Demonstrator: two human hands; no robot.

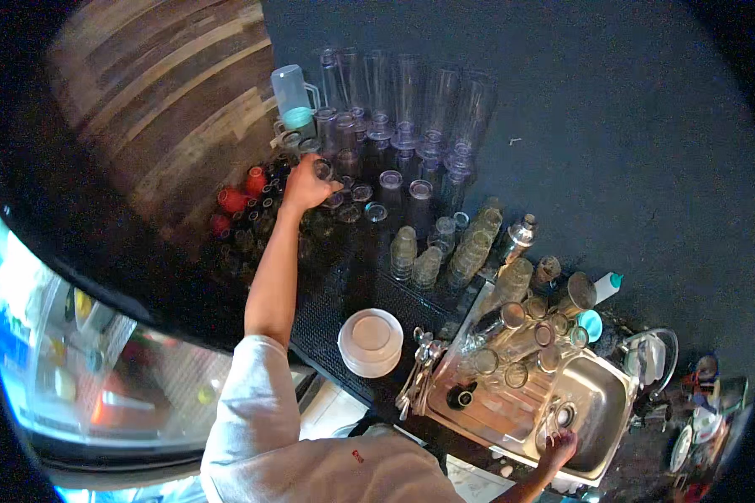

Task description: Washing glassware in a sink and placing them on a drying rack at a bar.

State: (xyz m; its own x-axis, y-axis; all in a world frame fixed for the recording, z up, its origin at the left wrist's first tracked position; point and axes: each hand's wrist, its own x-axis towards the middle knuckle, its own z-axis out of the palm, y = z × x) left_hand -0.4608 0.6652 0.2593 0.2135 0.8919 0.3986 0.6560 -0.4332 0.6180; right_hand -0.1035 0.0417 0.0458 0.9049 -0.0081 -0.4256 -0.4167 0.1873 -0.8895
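My left hand (309, 186) is stretched out to the far left of the counter, its fingers closed around a clear drinking glass (322, 170) among other upturned glasses. Beside it stand a clear plastic jug (292, 96) with a turquoise band and tall clear glasses (379, 88) in rows. My right hand (560, 448) is low over the near edge of the steel sink (600, 427), fingers curled. Something see-through seems to be at its fingers, but I cannot make out what. Wet glasses (528, 339) crowd the drainboard (491, 407) to the left of the basin.
A stack of white plates (371, 335) and a bunch of spoons (419, 369) lie left of the drainboard. Stacked tumblers (470, 251) and a metal shaker (520, 235) stand behind. Red cups (233, 199) are at the left edge. A turquoise-capped bottle (610, 285) stands behind the sink.
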